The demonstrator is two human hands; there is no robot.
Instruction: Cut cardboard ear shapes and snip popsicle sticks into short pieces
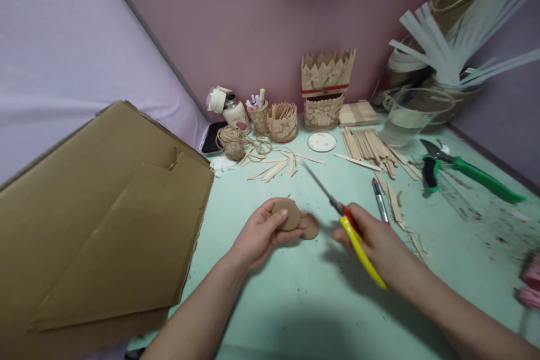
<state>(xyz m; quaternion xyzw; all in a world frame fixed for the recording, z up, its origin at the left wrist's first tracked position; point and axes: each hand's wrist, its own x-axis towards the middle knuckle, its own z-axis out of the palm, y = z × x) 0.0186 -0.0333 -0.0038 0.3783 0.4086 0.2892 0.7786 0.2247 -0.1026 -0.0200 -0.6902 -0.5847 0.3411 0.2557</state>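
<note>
Between the thumb and fingers of my left hand (264, 230) is a round cardboard disc (287, 216). A second cardboard disc (311, 227) lies on the table just right of those fingers, partly covered by them. My right hand (373, 236) is closed around the scissors (356, 247), which have one yellow and one red handle. Their blades point up and left, above the table and apart from both discs. The blades look slightly blurred, and I cannot tell how far they are parted.
A large cardboard sheet (126, 225) leans at the left. Wooden craft sticks (367, 146), a twine ball (232, 143), stick-covered holders (324, 112) and a clear plastic cup (405, 118) stand along the back. Green-handled pruning shears (472, 171) and a marker (380, 201) lie at right.
</note>
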